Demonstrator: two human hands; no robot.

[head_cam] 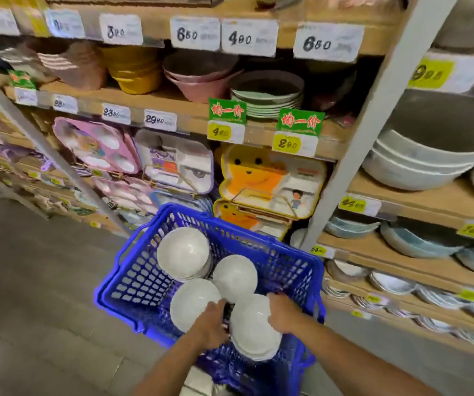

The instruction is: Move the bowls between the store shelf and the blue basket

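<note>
White bowls sit in four lots inside the blue basket (133, 281), and both hands are on the near stack (256, 335), the one closest to the person. The right hand (283, 312) grasps the stack's right rim, thumb over the top bowl's edge and fingers curled down its outer side. The left hand (211, 327) holds the opposite side. Its fingers are tucked into the gap between this stack and the single bowl (193, 304) just to their left, with the tips partly hidden there.

Just beyond both sets of fingertips lies another bowl (234, 274). Further out and to the left stands the far stack (184, 252). The store shelf (401, 201) rises to the right of the right hand, well apart from it and above it.

The step in hand looks like a two-handed hold on that near stack, either just seated in the basket or about to be lifted out. A single view cannot say which.

If it is a lift, the next move calls for an even, level pull from both sides, so the nested bowls do not slide. The left fingers should come up cleanly, without knocking the neighbouring bowl. If it is a placing, both hands need only let go and draw back.
</note>
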